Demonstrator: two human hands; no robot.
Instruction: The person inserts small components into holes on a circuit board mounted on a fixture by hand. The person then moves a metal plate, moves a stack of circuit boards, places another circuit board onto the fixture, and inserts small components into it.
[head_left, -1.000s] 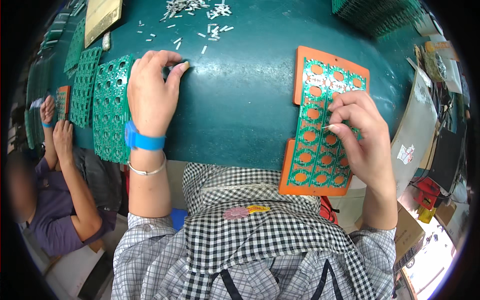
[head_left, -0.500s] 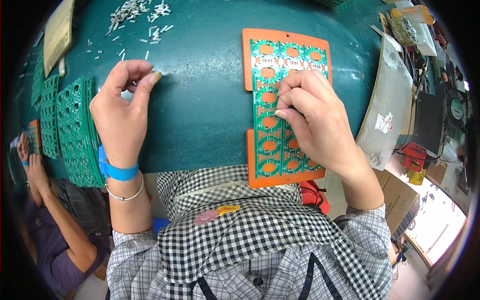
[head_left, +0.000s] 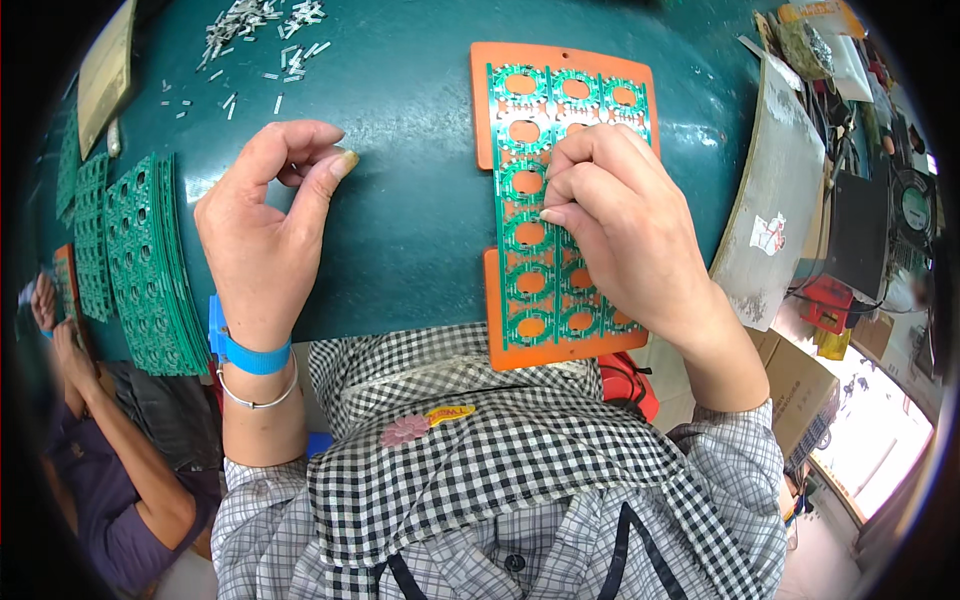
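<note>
A green circuit board panel (head_left: pixel 500 215) with rows of oval cutouts lies on an orange holder (head_left: pixel 520 55) at the table's near edge. My right hand (head_left: pixel 635 215) is over the panel's middle, thumb and forefinger pinched close to its surface. Whatever those fingertips hold, if anything, is hidden. To the left, my left hand (head_left: pixel 262 225) hovers above the green table mat (head_left: pixel 400 250), apart from the panel. Its thumb and forefinger are also pinched, and I cannot make out what is between them. A blue strap (head_left: pixel 258 358) is round my left wrist.
Small white-and-silver parts (head_left: pixel 240 25) are scattered at the far left. Stacks of green panels (head_left: pixel 150 265) stand at the left edge. A worn grey board (head_left: pixel 765 190) is on the right. Another person's arm (head_left: pixel 135 430) shows at the lower left.
My left hand has moved right, toward the panel, still pinched. My right hand stays at about the same spot over the panel. The whole view has shifted slightly.
</note>
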